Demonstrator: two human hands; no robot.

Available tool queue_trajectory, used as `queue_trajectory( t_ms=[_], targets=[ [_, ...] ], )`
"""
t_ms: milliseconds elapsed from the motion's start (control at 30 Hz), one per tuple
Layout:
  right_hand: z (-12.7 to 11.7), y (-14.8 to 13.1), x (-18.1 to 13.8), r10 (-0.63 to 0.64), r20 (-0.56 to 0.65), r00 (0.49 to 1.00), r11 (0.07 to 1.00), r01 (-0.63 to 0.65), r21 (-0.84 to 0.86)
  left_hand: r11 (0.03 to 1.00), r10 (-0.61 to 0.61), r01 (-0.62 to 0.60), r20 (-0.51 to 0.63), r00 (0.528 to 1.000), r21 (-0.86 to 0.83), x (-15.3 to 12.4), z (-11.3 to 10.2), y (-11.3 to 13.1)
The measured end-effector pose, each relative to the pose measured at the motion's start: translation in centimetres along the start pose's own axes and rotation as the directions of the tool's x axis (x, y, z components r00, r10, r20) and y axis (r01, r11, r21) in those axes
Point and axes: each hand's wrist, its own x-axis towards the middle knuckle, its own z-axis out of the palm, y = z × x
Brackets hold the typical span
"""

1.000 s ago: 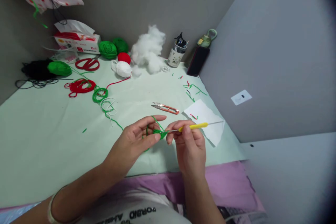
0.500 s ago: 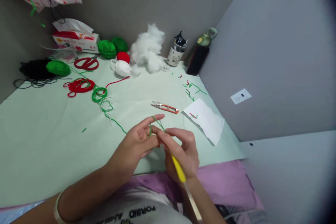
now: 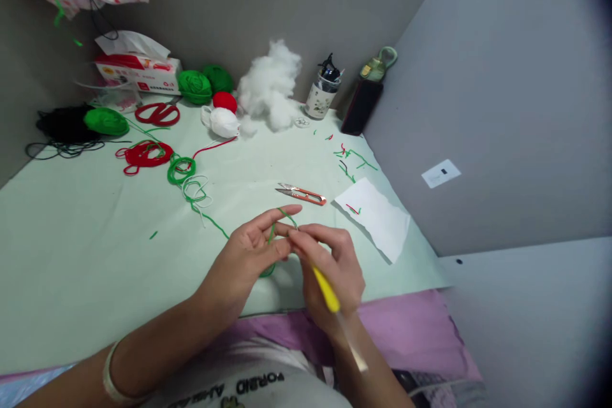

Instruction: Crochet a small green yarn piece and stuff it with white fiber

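Green yarn (image 3: 287,217) runs over the raised index finger of my left hand (image 3: 248,252) and down through its fingers. That hand's thumb and middle finger pinch close to the hook tip; any small work between them is hidden. My right hand (image 3: 335,264) is closed round a crochet hook (image 3: 326,290) with a yellow grip, its handle end pointing down toward my forearm. A loop of green yarn (image 3: 268,271) hangs below my left thumb. From my left hand the strand leads back to a green coil (image 3: 182,169) on the table.
Orange thread snips (image 3: 301,194) lie just beyond my hands, with a white paper sheet (image 3: 375,220) to their right. Farther back are red scissors (image 3: 157,114), yarn balls (image 3: 194,87), white stuffing (image 3: 270,86), a pen cup (image 3: 322,97) and a dark phone (image 3: 362,106). Yarn scraps (image 3: 354,159) are scattered at right.
My right hand has turned slightly, and the hook tip has drawn back toward my left fingertips. The green loop beneath my left thumb now shows.
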Motion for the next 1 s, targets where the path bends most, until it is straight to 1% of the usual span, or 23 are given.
queue_trajectory(
  t_ms=[33, 67, 100, 133, 167, 200, 233, 267, 333, 400, 533, 600, 667, 733, 767, 800, 833, 867, 900, 933, 967, 1000],
  targets=[
    [-0.1, 0.0, 0.0, -0.018, 0.003, 1.0, 1.0, 0.018, -0.023, 0.998, -0.048, 0.049, 0.011, 0.999, -0.04, 0.1, 0.0, 0.1],
    [-0.2, 0.0, 0.0, 0.004, -0.024, 1.0, 1.0, -0.004, -0.002, 0.993, -0.089, 0.091, 0.029, 0.996, -0.078, 0.1, -0.1, 0.3],
    [-0.3, 0.1, 0.2, 0.062, -0.068, 0.996, 0.996, -0.057, 0.066, 0.987, -0.114, 0.119, 0.048, 0.992, -0.109, 0.2, -0.2, 0.5],
    [-0.3, 0.1, 0.4, 0.144, -0.11, 0.983, 0.977, -0.124, 0.175, 0.983, -0.122, 0.13, 0.063, 0.99, -0.133, 0.2, -0.3, 0.6],
    [-0.3, 0.1, 0.7, 0.235, -0.13, 0.963, 0.935, -0.187, 0.302, 0.982, -0.112, 0.122, 0.069, 0.991, -0.147, 0.2, -0.4, 0.8],
    [-0.3, 0.1, 0.9, 0.314, -0.12, 0.942, 0.876, -0.239, 0.418, 0.984, -0.093, 0.102, 0.069, 0.993, -0.149, 0.2, -0.4, 0.8],
    [-0.2, 0.2, 1.1, 0.363, -0.086, 0.928, 0.82, -0.274, 0.502, 0.988, -0.069, 0.077, 0.065, 0.996, -0.137, 0.2, -0.4, 0.8],
    [-0.1, 0.2, 1.2, 0.384, -0.042, 0.922, 0.783, -0.302, 0.544, 0.992, -0.048, 0.055, 0.06, 0.997, -0.113, 0.2, -0.4, 0.8],
    [0.1, 0.4, 1.2, 0.396, 0.017, 0.918, 0.77, -0.343, 0.538, 0.999, -0.017, 0.02, 0.053, 0.998, -0.048, 0.1, -0.3, 0.5],
    [0.3, 0.6, 1.1, 0.419, 0.043, 0.907, 0.762, -0.377, 0.527, 1.0, -0.002, 0.001, 0.051, 0.999, 0.024, 0.1, -0.2, 0.2],
    [0.1, 0.8, 1.2, 0.474, 0.102, 0.875, 0.652, -0.426, 0.627, 0.993, 0.015, -0.018, 0.02, 1.0, 0.115, 0.0, -0.4, 0.2],
    [-0.2, 0.6, 1.4, 0.472, 0.108, 0.875, 0.656, -0.431, 0.62, 0.991, 0.021, -0.022, 0.003, 1.0, 0.129, -0.1, -0.5, 0.4],
    [-0.6, 0.2, 1.4, 0.446, 0.086, 0.891, 0.728, -0.417, 0.544, 0.988, 0.042, -0.039, -0.012, 0.999, 0.149, -0.2, -0.6, 0.5],
    [-0.9, -0.2, 1.2, 0.366, 0.055, 0.929, 0.844, -0.356, 0.402, 0.98, 0.075, -0.067, -0.031, 0.997, 0.189, -0.4, -0.7, 0.4],
    [-0.9, -0.3, 1.0, 0.29, 0.047, 0.956, 0.904, -0.29, 0.315, 0.973, 0.099, -0.087, -0.044, 0.994, 0.213, -0.4, -0.7, 0.3],
    [-0.9, -0.3, 0.7, 0.189, 0.05, 0.981, 0.955, -0.196, 0.222, 0.966, 0.127, -0.111, -0.059, 0.99, 0.232, -0.4, -0.6, 0.1],
    [-0.9, -0.3, 0.4, 0.08, 0.062, 0.995, 0.989, -0.087, 0.121, 0.963, 0.149, -0.128, -0.071, 0.986, 0.235, -0.4, -0.5, 0.0],
    [-0.8, -0.2, 0.2, -0.023, 0.075, 0.997, 1.0, 0.022, 0.02, 0.966, 0.159, -0.139, -0.079, 0.984, 0.217, -0.4, -0.4, -0.1],
    [-0.7, 0.0, -0.1, -0.101, 0.088, 0.991, 0.991, 0.108, -0.074, 0.975, 0.15, -0.134, -0.082, 0.985, 0.175, -0.3, -0.3, -0.2],
    [-0.6, 0.1, -0.3, -0.148, 0.094, 0.984, 0.976, 0.161, -0.143, 0.988, 0.112, -0.103, -0.071, 0.991, 0.113, -0.2, -0.2, -0.2],
    [-0.5, 0.3, -0.4, -0.161, 0.091, 0.983, 0.969, 0.175, -0.176, 0.998, 0.054, -0.052, -0.049, 0.997, 0.04, -0.2, -0.2, -0.2],
    [-0.4, 0.4, -0.5, -0.139, 0.07, 0.988, 0.976, 0.149, -0.16, 1.0, -0.008, 0.007, -0.017, 1.0, -0.029, -0.1, -0.1, -0.1]
  ],
)
